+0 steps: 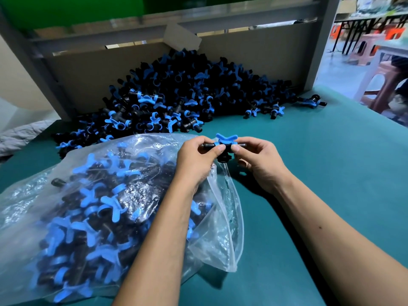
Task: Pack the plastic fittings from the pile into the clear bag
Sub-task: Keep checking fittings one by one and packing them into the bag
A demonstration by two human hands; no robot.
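- Both hands pinched one black T-shaped plastic fitting with a blue winged handle (225,145) just above the mouth of the clear plastic bag (223,217): left hand (196,157) and right hand (257,160) each with fingers clamped on an end.
- The bag's limp lip seemed half-collapsed; a released fitting could catch it and roll off.
- The black-and-blue pile (176,93) lay behind on the teal table mat (320,173), against a cardboard wall (88,80); pink plastic stools (379,85) stood beyond.
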